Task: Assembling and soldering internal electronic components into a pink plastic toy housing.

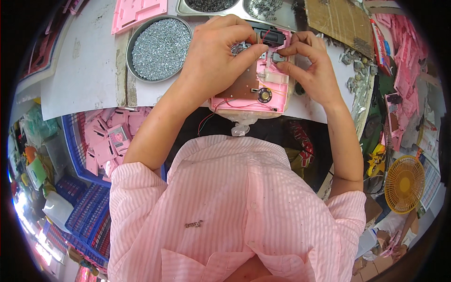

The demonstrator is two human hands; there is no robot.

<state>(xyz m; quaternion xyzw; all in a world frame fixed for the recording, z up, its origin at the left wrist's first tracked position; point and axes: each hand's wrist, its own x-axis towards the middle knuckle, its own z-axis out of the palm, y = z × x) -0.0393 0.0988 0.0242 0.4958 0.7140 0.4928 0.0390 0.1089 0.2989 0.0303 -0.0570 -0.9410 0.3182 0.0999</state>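
A pink plastic housing (281, 101) lies on the table in front of me, its inside facing up. It holds a brown circuit board (242, 86), a round dial (265, 95), a black part (272, 37) at its far end and thin wires. Over its left side, my left hand (221, 47) is closed, thumb and forefinger close together near the black part and a red wire. What those fingertips hold is hidden. At the right side, my right hand (310, 63) pinches a small metallic block (277, 57) between thumb and forefinger, inside the housing.
A round metal bowl (159, 50) full of small screws stands left of the housing. Metal trays (242, 10) of small dark parts sit at the back. A blue basket (70, 141) with pink pieces is below left. Cardboard (336, 23) and pink pieces (408, 70) lie right.
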